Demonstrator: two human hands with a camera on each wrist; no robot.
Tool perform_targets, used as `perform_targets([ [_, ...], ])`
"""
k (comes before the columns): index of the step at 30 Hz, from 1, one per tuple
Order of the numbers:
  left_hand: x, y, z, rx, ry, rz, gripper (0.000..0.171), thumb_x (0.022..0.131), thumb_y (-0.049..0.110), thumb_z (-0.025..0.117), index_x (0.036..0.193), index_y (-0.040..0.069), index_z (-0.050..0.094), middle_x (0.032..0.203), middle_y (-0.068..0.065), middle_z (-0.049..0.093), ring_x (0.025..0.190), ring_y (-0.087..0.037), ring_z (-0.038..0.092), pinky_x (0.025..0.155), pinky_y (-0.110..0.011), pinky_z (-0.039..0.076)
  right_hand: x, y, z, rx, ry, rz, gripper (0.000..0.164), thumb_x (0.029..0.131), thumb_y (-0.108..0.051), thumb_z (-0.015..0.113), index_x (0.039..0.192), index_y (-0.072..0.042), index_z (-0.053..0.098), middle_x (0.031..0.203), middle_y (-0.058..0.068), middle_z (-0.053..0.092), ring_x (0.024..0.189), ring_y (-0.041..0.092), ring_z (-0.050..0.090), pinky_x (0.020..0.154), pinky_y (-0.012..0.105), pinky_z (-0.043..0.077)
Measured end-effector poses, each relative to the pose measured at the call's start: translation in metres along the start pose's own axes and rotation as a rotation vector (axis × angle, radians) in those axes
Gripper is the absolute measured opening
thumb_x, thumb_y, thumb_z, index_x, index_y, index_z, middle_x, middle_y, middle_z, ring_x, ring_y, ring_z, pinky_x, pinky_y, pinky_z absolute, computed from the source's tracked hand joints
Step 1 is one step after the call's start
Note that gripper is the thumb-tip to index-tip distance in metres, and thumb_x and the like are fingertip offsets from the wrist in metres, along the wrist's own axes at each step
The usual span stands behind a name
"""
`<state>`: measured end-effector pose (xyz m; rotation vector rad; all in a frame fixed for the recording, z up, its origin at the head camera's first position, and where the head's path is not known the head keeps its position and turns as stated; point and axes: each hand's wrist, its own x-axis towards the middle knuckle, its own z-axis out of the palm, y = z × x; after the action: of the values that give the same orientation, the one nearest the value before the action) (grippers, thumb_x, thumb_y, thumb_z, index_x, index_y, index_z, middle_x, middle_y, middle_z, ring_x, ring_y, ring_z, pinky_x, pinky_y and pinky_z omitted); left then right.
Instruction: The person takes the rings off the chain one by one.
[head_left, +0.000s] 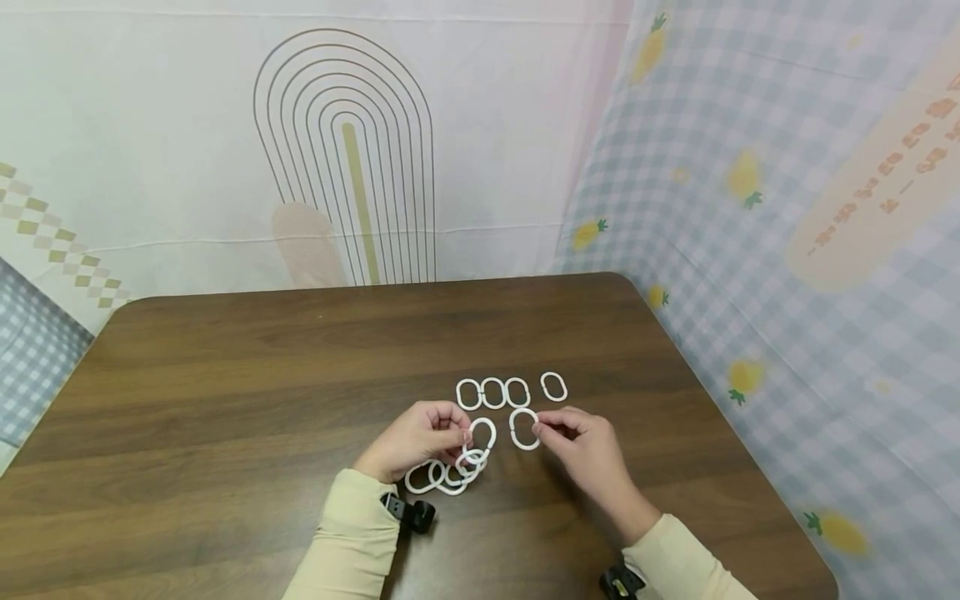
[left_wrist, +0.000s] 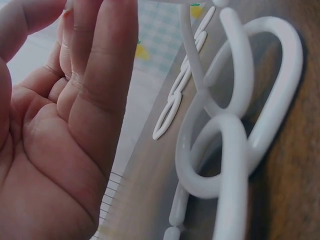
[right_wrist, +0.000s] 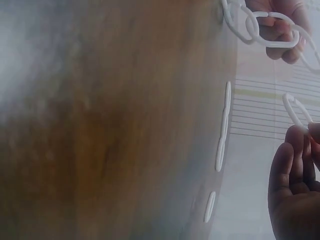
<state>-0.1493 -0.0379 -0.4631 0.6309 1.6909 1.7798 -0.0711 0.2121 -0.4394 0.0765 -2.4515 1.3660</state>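
My left hand (head_left: 420,440) pinches the top link of a chain of white oval links (head_left: 494,435) between thumb and fingers. Several joined links trail below that hand, and in the left wrist view the looped chain (left_wrist: 234,175) is close to the camera. To the right, my right hand (head_left: 592,454) holds a single white oval link (head_left: 512,427) by its right side, between thumb and fingertips. This link (right_wrist: 288,110) is apart from the chain in the right wrist view. A small split shows in its side.
Beyond the hands, three white links (head_left: 482,394) lie side by side in a row on the brown wooden table (head_left: 262,375). One more link (head_left: 566,389) lies apart to their right. Patterned cloth (head_left: 510,133) hangs behind the table and along its right side.
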Motion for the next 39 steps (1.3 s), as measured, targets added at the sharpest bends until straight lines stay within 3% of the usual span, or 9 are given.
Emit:
perform_targets([
  [6,0.0,0.0,0.0,0.01,0.007,-0.001,0.007,0.093,0.0,0.063,0.094,-0.007,0.062,0.078,-0.002,0.066,0.069,-0.014,0.065,0.064,-0.029,0.059,0.005,0.006,-0.001,-0.013,-0.001,0.028,0.009,0.084,-0.005,0.08,0.094,-0.005,0.079,0.089,0.001,0.075,0.082,0.007,0.065,0.072,0.02,0.053],
  [19,0.002,-0.002,0.0,-0.003,-0.002,0.001,0.006,0.093,-0.003,0.061,0.095,-0.009,0.061,0.076,-0.002,0.065,0.068,-0.011,0.064,0.063,-0.026,0.058,0.017,0.023,-0.008,-0.039,0.026,0.132,0.013,0.085,-0.004,0.078,0.097,0.002,0.078,0.086,0.009,0.075,0.073,0.004,0.063,0.066,0.017,0.052],
  [28,0.002,-0.003,0.001,-0.01,0.0,0.001,0.008,0.092,0.0,0.064,0.095,-0.007,0.062,0.077,-0.003,0.066,0.069,-0.014,0.065,0.063,-0.027,0.058,0.023,0.031,-0.013,-0.009,0.016,0.163,0.014,0.088,-0.003,0.075,0.099,0.004,0.077,0.081,0.011,0.074,0.066,0.014,0.067,0.061,0.019,0.053],
  [39,0.001,-0.003,0.0,0.003,-0.003,0.004,0.02,0.092,0.001,0.064,0.101,-0.015,0.059,0.078,-0.002,0.067,0.07,-0.014,0.065,0.065,-0.027,0.059,0.032,0.041,-0.022,-0.041,0.028,0.209,0.016,0.089,-0.006,0.075,0.102,0.004,0.076,0.087,0.014,0.075,0.07,0.027,0.07,0.061,0.018,0.053],
])
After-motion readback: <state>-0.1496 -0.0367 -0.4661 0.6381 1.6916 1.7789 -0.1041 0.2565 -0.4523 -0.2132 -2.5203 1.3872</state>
